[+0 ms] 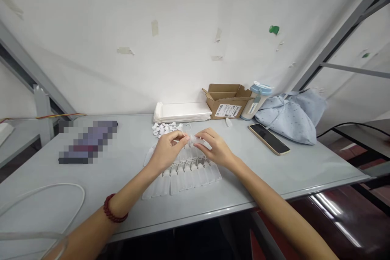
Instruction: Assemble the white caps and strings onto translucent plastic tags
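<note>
Cardboard box: open-topped, floor hidden.
Bottles: slim, translucent, nearer than box.
Left hand, right hand: fingers pinching one bottle.

Near the pale wall, an open cardboard box with a printed label stands between a low stack of flat white packets and a blue-lidded tumbler. A light blue patterned cloth bag slumps beside the tumbler, and a phone (its screen dark) lies near the bag. On the table's left side lies a pixelated object. Tape strips and green scraps cling to the wall; a pale cable loops at lower left.
</note>
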{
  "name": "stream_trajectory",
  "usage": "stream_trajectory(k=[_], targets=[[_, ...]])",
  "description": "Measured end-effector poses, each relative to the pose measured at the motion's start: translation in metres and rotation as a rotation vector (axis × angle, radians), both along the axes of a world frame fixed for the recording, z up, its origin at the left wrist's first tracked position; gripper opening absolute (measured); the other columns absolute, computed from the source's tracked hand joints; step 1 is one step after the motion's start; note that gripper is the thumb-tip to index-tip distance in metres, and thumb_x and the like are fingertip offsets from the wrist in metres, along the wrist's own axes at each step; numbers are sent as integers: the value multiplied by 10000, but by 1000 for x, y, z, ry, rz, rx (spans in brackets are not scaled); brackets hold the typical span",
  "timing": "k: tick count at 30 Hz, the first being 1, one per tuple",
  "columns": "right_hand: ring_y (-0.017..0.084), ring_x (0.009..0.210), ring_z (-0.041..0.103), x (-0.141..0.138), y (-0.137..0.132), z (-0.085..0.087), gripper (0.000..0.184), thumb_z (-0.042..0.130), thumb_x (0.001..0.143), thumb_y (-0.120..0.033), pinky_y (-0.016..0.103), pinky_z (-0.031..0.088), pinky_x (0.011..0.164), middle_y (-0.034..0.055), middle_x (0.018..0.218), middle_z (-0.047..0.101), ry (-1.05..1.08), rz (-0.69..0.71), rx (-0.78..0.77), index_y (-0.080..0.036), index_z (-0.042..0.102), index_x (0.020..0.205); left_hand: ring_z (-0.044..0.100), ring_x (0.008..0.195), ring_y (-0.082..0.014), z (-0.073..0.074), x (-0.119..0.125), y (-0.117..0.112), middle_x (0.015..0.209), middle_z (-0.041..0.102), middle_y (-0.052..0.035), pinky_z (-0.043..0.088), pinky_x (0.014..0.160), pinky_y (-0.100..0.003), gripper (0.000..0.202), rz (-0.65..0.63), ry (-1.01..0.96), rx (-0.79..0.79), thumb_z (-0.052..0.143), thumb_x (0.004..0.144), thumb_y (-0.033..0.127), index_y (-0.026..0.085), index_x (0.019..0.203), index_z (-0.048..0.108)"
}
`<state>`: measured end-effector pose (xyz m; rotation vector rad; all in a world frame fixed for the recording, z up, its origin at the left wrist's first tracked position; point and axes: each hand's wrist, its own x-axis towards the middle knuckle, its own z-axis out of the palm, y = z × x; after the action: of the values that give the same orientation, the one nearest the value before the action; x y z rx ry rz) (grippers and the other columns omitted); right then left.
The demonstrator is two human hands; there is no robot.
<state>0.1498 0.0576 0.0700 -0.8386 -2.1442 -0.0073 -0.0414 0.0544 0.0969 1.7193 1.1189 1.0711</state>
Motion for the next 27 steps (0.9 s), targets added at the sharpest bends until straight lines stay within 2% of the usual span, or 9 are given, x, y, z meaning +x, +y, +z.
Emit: stream_trajectory(k=[3,8,21,27], targets=[[208,831,558,1,-1,1,126,545,880,-235,349,495,707,89,895,628,-1,-3,7,-196,547,1000,611,800,-178,-3,1,1,847,682,-34,465,717,-275,179,6,-19,5,606,779,344,176,754,662],[206,812,553,1,-1,2,124,548,877,-223,347,490,692,90,889,627,10,0,32,-193,547,997,621,808,-176,-8,1,2,827,675,-37,472,727,-277,217,20,-74,-22,639,757,335,164,890,659],[205,798,549,-2,-7,5,144,507,895,-246,350,483,690,97,883,634,19,-7,8,-195,574,1013,629,798,-182,0,3,-4,842,700,-31,492,707,-278,231,-42,-7,-12,625,767,391,183,835,699],[197,784,550,-4,-8,5,119,520,888,-237,340,480,684,89,868,642,44,-5,47,-192,570,986,621,855,-192,0,3,-5,907,702,-25,477,757,-292,237,-64,73,15,588,808,400,223,907,711]])
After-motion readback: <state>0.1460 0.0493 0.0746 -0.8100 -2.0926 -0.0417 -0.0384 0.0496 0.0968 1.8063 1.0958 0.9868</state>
